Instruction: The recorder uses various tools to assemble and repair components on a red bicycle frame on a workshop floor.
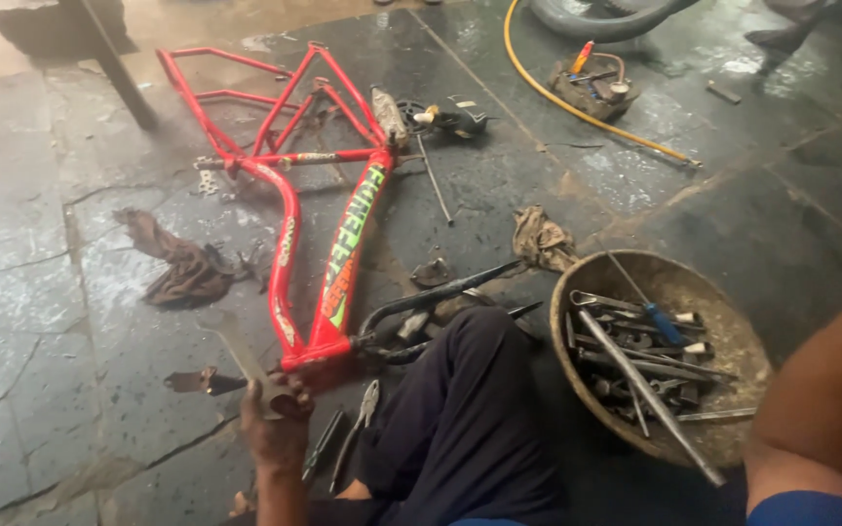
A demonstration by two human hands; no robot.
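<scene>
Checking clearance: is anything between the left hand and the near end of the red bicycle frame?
Nothing visible. The left hand, gripping a flat grey tool, sits right beside the red bicycle frame's near end; pliers lie aside.

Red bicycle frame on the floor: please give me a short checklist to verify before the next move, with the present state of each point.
1. Red bicycle frame lies flat on the stone floor: ok.
2. Left hand holds the metal tool at the frame's head end: ok.
3. Tool seated properly on the frame: cannot tell, the hand hides the contact.
4. Right hand free: cannot tell, only the arm shows.
5. Pliers within reach beside the knee: ok.
6. Spare tools in the round metal bowl close by: ok.
</scene>
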